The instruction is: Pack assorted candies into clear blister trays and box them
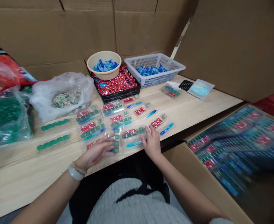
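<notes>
My left hand (pixel 98 151) is at the near edge of the table, its fingers closed loosely around the side of a clear plastic tray (pixel 117 137) with a column of green pieces. Beneath that hand, a red packet (pixel 92 144) partly shows. My right hand (pixel 152 144) rests with thumb and fingers apart at the right end of another clear tray, which bears a red packet (pixel 129 133), green pieces and a light-blue pen-shaped stick (pixel 134 144). Just right of my right hand lies a tray with a red packet (pixel 157 123) and a blue stick (pixel 167 128).
Several filled trays lie behind my hands. At the back stand a cream bowl (pixel 90 67) and a lilac basket (pixel 148 82) of blue sticks, beside a black box (pixel 120 96) of red packets. Bags of green pieces (pixel 3 119) and small pieces (pixel 67 99) sit left; a carton (pixel 190 174) of trays, right.
</notes>
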### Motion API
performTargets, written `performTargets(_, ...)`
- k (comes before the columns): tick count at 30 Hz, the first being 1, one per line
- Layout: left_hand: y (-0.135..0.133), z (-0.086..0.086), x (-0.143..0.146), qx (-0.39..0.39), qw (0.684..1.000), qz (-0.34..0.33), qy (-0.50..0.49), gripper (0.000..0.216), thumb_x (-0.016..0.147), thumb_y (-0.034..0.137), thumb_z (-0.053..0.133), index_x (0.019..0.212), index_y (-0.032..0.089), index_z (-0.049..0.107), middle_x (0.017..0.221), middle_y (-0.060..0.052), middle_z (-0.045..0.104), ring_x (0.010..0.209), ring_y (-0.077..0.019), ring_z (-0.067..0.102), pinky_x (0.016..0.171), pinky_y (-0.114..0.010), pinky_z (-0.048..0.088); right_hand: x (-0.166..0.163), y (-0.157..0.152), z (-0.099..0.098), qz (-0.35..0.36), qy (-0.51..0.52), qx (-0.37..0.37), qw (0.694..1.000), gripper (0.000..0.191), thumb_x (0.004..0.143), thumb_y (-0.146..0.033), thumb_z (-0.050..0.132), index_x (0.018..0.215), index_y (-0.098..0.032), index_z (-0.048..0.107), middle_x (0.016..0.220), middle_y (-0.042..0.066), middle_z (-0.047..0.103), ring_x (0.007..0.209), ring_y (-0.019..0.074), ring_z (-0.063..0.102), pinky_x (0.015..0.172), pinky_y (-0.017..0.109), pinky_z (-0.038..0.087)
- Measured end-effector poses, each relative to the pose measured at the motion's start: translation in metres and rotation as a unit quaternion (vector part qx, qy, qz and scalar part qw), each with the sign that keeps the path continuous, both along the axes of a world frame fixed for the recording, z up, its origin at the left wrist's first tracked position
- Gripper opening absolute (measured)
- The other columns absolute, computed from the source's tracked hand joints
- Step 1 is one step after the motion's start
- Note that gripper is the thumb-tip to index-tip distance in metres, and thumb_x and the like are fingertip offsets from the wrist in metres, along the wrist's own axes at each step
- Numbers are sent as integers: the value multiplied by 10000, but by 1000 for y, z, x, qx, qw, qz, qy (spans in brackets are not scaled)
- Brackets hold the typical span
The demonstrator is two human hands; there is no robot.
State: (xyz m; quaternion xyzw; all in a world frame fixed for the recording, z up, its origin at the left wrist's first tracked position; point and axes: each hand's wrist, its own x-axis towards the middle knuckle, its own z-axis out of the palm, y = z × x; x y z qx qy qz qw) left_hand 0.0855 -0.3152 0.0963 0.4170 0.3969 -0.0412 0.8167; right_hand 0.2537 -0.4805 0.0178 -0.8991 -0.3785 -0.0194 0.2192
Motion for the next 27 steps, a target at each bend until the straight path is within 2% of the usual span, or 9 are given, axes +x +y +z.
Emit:
performTargets(4, -8, -7, 5, -55, 998, 8, -29, 430, 751, 130, 548, 1166, 228, 490, 1190, -82, 490, 868, -177, 581, 742, -387, 511, 25, 8, -4, -22, 115, 26, 993, 398, 798, -327, 440, 1092, -84, 553, 986, 161, 570, 972, 275, 482, 845, 419, 384)
performTargets(7, -13, -12, 8, -80, 996, 4, -50, 434, 752, 138, 552, 1169, 242, 491, 1229, -75, 462, 906, -190, 573, 770, -408, 500, 39, 14, -7, -36, 248, 91, 964, 357, 717, -276, 520, 1029, -107, 564, 777, 73, 570, 776, 207, 530, 733, 355, 431)
performTargets(9, -14, -12, 8, -80, 995, 7, -57, 421, 758, 146, 547, 1163, 249, 499, 1267, -66, 433, 942, -199, 560, 775, -405, 497, 44, 16, -4, -56, 369, 154, 915, 333, 660, -272, 565, 967, -144, 559, 656, -2, 519, 617, 148, 511, 598, 292, 431)
performTargets(13, -9, -1, -1, -74, 993, 24, -90, 404, 774, 145, 522, 1158, 268, 510, 1338, -35, 364, 996, -209, 533, 798, -386, 482, 52, 11, 19, -78, 576, 272, 767, 268, 542, -250, 652, 756, -189, 501, 571, -75, 473, 440, 76, 462, 413, 199, 335)
performTargets(17, -11, 10, -12, -101, 985, 41, -134, 398, 790, 140, 484, 1173, 246, 509, 1300, -53, 414, 1010, -223, 524, 845, -404, 447, 46, 1, 41, -118, 643, 378, 656, 313, 487, -176, 701, 660, -192, 440, 584, -75, 537, 491, 95, 553, 481, 214, 424)
performTargets(20, -27, 7, -7, -158, 970, 21, -183, 405, 805, 145, 443, 1192, 255, 490, 1291, -56, 428, 1016, -240, 522, 831, -442, 443, 17, -1, 43, -149, 646, 467, 585, 327, 490, -133, 709, 652, -195, 432, 629, -63, 578, 608, 123, 604, 610, 255, 477)
performTargets(22, -37, 2, 2, -178, 964, 10, -197, 413, 813, 145, 424, 1209, 256, 471, 1284, -65, 439, 1021, -242, 524, 815, -435, 447, -10, -1, 40, -153, 655, 496, 548, 311, 513, -132, 704, 663, -198, 440, 673, -58, 591, 651, 120, 604, 668, 272, 477)
performTargets(24, -37, -3, 11, -181, 965, -4, -190, 421, 815, 146, 417, 1224, 240, 453, 1255, -83, 469, 1031, -246, 524, 803, -418, 451, -32, -4, 37, -142, 657, 501, 545, 291, 547, -146, 699, 716, -207, 470, 729, -59, 597, 666, 100, 588, 684, 262, 466)
performTargets(27, -16, -3, 21, -180, 968, -86, -151, 414, 796, 140, 448, 1207, 191, 469, 1145, -115, 553, 995, -255, 551, 773, -413, 463, -39, -17, 38, -110, 646, 459, 599, 365, 574, -186, 709, 882, -233, 519, 793, -45, 612, 711, 94, 565, 649, 224, 441)
